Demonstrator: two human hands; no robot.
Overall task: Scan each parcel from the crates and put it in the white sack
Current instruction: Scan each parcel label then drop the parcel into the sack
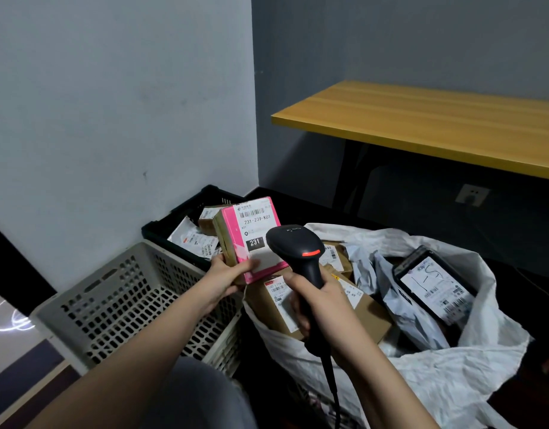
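Observation:
My left hand [226, 275] grips a pink parcel [251, 233] by its lower left corner, its white label with a barcode and "231" facing me. A black handheld scanner [298, 250] with a red strip sits in my right hand [319, 308], which grips its handle; the scanner head overlaps the parcel's right edge. Both are held above the gap between the crates and the white sack [453, 376]. The sack lies open at the right with several parcels inside, among them brown boxes [285, 308] and a black parcel [434, 286] with a white label.
A grey perforated crate [118, 292] stands at the left in front of me, and a black crate [174, 224] with several parcels sits behind it against the wall. A yellow tabletop [437, 125] juts out at the upper right. The scanner's cable [332, 385] hangs down.

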